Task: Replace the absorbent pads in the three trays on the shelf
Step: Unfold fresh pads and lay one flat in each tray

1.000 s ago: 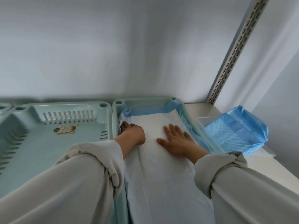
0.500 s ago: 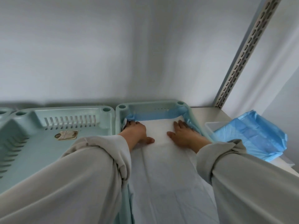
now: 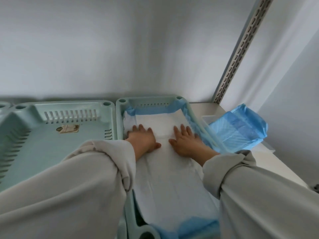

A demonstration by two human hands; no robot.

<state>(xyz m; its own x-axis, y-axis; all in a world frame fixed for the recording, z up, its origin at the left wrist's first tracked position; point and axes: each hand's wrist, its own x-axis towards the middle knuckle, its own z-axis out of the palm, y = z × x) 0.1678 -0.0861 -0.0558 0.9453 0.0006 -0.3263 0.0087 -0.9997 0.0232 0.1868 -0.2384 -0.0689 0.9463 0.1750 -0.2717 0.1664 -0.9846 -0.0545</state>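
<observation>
Both hands, left (image 3: pixel 143 138) and right (image 3: pixel 185 140), press flat, fingers spread, on the pad (image 3: pixel 165 169) in the right tray (image 3: pixel 193 114). Left: bare tray (image 3: pixel 51 144). Right: folded pad (image 3: pixel 240 130) on shelf (image 3: pixel 276 163).

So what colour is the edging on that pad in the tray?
Blue edging around a white absorbent pad, seen in the head view.

Both hands (image 3: pixel 144 138) now flat, nearer mid-pad (image 3: pixel 165 169).
</observation>
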